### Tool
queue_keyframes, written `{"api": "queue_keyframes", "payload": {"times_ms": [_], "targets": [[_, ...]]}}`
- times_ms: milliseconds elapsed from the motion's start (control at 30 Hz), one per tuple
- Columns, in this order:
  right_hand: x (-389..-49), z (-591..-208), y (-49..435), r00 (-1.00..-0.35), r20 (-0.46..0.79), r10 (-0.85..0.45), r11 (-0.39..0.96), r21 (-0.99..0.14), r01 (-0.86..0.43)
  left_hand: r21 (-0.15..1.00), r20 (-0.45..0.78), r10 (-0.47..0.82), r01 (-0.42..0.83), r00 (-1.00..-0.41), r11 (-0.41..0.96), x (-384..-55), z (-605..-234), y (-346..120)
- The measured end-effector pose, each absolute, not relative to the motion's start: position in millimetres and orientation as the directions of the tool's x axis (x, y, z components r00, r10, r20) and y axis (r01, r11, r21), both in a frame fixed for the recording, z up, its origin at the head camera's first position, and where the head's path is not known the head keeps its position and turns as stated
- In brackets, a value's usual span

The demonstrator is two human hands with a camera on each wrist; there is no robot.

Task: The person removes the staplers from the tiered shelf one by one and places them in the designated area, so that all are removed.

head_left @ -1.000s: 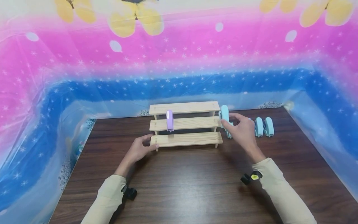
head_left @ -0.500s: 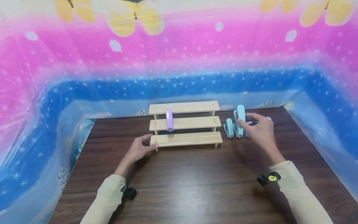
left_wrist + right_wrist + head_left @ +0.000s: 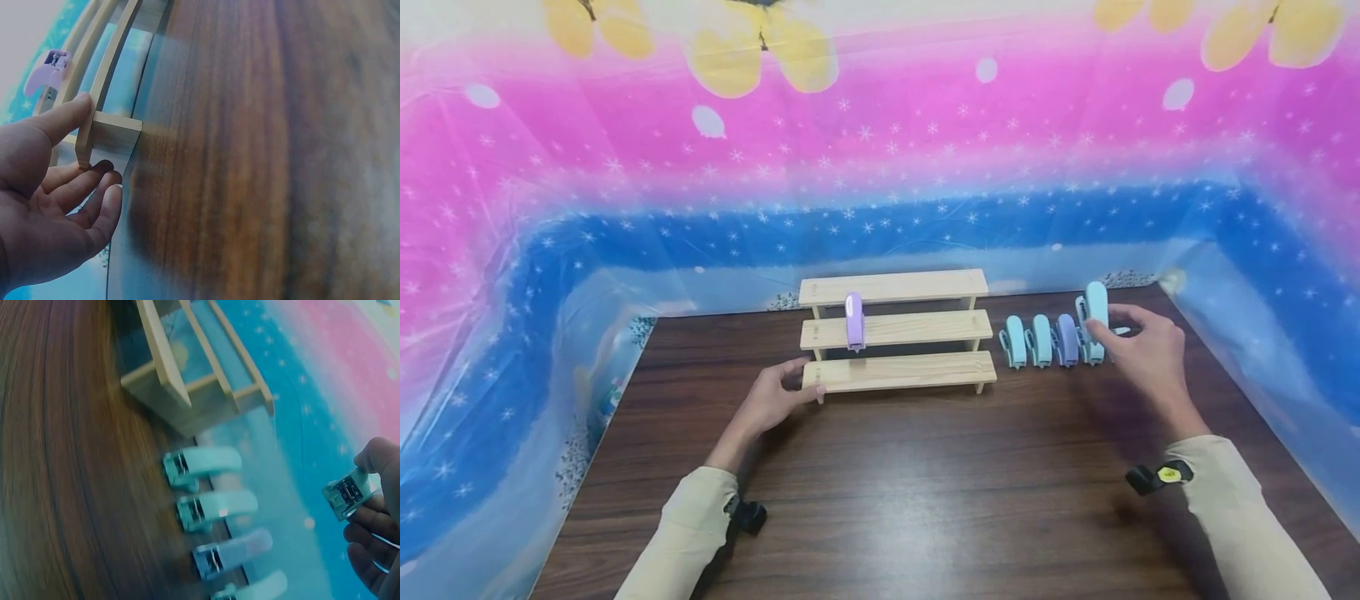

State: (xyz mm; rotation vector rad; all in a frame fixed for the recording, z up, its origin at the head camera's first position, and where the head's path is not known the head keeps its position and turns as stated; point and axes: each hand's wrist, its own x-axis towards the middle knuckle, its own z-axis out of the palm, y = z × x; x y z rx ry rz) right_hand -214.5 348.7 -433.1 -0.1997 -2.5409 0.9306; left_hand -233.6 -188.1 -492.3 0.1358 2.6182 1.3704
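A three-step wooden display rack (image 3: 910, 372) stands at the back of the table, with a light purple stapler (image 3: 854, 322) on its middle step. My left hand (image 3: 775, 400) grips the left end of the lowest step, thumb on top and the fingertips by its underside in the left wrist view. Off to the right, my right hand (image 3: 1150, 350) pinches a mint stapler (image 3: 1096, 302) between thumb and fingers, raised over a row of standing staplers. That row holds mint staplers (image 3: 1015, 342) and one bluish-purple stapler (image 3: 1065, 340); its right end is partly hidden behind the hand.
The dark wood-grain table (image 3: 895, 500) carries everything. A pink and blue printed cloth (image 3: 895, 167) hangs along the back and both sides, close behind the rack. The row of staplers starts just right of the rack's end.
My right hand has moved right with the mint stapler, away from the rack and along the row, uncovering the staplers on the left. The left hand stays on the rack.
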Motion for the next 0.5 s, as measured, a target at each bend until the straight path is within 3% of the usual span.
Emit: {"api": "queue_keyframes", "payload": {"times_ms": [500], "targets": [[-211.4,-428.9,407.5,-0.92,0.226,0.32,0.736,-0.671,0.09,0.821,-0.116,0.168,0.001,-0.979,0.571,-232.9,-491.2,-187.3]]}}
